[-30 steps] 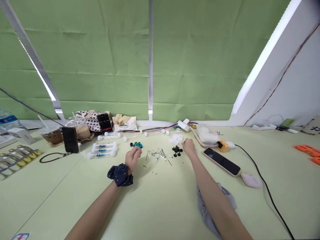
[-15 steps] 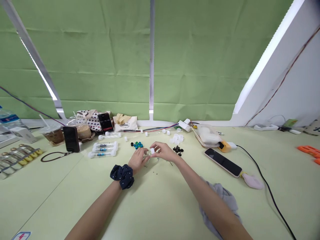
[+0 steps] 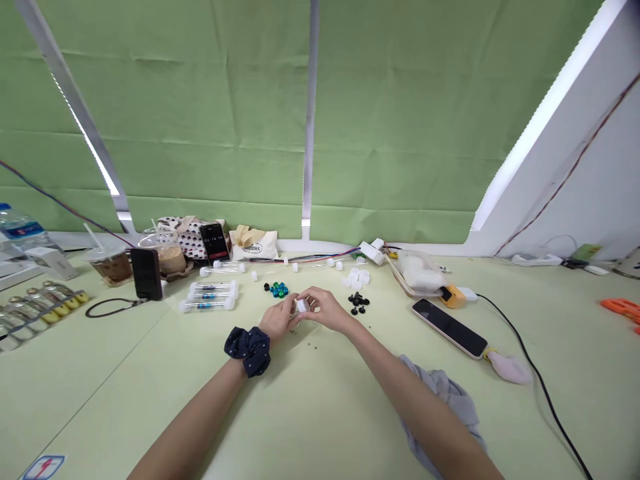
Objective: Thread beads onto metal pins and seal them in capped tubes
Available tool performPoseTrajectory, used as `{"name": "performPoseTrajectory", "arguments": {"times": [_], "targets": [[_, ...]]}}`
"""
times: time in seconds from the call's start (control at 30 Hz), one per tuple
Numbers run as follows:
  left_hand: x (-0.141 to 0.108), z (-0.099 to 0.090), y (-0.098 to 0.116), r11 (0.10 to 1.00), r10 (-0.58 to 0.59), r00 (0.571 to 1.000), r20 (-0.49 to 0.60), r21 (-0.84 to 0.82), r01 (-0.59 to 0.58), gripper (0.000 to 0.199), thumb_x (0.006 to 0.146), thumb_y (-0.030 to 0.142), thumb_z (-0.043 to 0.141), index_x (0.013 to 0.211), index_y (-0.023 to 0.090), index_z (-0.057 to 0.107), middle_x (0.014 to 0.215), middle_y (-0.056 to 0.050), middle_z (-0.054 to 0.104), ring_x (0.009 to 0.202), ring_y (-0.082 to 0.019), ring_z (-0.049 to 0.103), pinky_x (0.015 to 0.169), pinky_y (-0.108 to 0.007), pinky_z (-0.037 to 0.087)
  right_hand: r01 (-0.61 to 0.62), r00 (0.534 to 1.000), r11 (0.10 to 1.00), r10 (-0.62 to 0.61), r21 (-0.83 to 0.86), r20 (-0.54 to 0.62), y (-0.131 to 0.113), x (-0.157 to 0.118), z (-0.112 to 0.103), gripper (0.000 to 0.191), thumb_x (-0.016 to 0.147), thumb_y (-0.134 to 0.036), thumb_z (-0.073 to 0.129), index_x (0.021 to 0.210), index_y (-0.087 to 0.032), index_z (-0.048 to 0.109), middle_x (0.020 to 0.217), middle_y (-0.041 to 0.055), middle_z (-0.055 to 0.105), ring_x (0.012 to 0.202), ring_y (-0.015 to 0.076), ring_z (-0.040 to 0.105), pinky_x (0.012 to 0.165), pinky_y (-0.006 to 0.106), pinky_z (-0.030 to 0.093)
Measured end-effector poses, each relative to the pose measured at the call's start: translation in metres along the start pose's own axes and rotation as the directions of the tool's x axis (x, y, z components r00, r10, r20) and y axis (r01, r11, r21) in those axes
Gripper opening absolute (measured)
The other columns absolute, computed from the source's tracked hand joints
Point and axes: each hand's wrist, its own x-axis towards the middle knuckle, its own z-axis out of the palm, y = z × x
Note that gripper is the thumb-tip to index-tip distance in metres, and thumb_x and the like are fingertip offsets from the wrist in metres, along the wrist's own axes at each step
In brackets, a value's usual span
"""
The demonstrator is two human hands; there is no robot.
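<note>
My right hand (image 3: pixel 331 312) is closed, pinching a small white cap (image 3: pixel 302 305) between thumb and fingertips. Beside it my left hand (image 3: pixel 278 320) curls inward, its fingertips meeting at the cap. What the left fingers hold is hidden; a thin clear edge shows under the cap. Just behind lie blue and green beads (image 3: pixel 278 289) with a few black pieces. Black plugs (image 3: pixel 358 303) are scattered to the right of my right hand, and loose white caps (image 3: pixel 356 277) sit beyond them. Tiny dark bits (image 3: pixel 312 346) lie on the table in front.
Clear capped tubes (image 3: pixel 209 295) lie to the left, one holding blue pieces. A row of small bottles (image 3: pixel 37 308), a standing black phone (image 3: pixel 147 274) and drink cups (image 3: pixel 111 264) are further left. On the right are a phone (image 3: pixel 449 327), a black cable (image 3: pixel 523 350) and a bag-lined tray (image 3: pixel 419 272).
The white cap has come slightly lower and nearer to my left hand, and my hands have drawn closer together. The whole view has shifted a little.
</note>
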Motion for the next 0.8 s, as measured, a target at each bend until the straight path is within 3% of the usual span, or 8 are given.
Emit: {"name": "performPoseTrajectory", "arguments": {"times": [0.17,0.27,0.5,0.8], "targets": [[-0.001,-0.003,0.002,0.999,-0.036,0.999,0.041,-0.019,0.036,0.052,0.086,0.042,0.043,0.129,0.018,0.029,0.085,-0.006,0.063,0.074,-0.021,0.063,0.061,-0.027,0.045,0.014,1.000,1.000,-0.014,0.000,-0.027,0.002,0.000,0.002,0.031,0.066,-0.032,0.072,0.092,-0.020,0.060,0.090,0.0038,0.054,0.073,0.0131,0.053,0.065,0.027,0.046],[-0.001,-0.004,0.002,1.000,-0.001,0.999,0.050,-0.012,0.002,0.052,0.086,0.041,0.043,0.131,0.020,0.030,0.085,-0.005,0.062,0.075,-0.019,0.062,0.062,-0.026,0.045,0.000,1.000,1.000,0.000,-0.001,-0.020,0.002,0.000,0.002,0.030,0.065,-0.033,0.072,0.089,-0.019,0.061,0.086,0.0027,0.054,0.069,0.0125,0.052,0.064,0.027,0.046],[0.000,-0.005,0.002,0.987,0.140,0.989,0.052,0.073,-0.143,0.028,0.089,0.037,0.038,0.111,0.029,0.053,0.087,-0.003,0.055,0.074,-0.014,0.058,0.060,-0.021,0.044,-0.072,0.996,0.995,0.076,0.073,-0.053,0.002,-0.001,0.004,0.036,0.061,-0.031,0.074,0.093,-0.019,0.063,0.085,0.0026,0.059,0.070,0.0129,0.055,0.064,0.027,0.047],[0.000,-0.005,-0.004,0.982,0.141,0.986,0.084,0.116,-0.150,0.023,0.086,0.032,0.045,0.106,0.030,0.055,0.090,-0.002,0.055,0.074,-0.015,0.059,0.059,-0.021,0.042,-0.112,0.992,0.985,0.118,0.129,-0.041,0.008,0.000,0.012,0.037,0.062,-0.030,0.071,0.095,-0.019,0.060,0.090,0.0029,0.062,0.072,0.0131,0.056,0.064,0.026,0.047]]}}
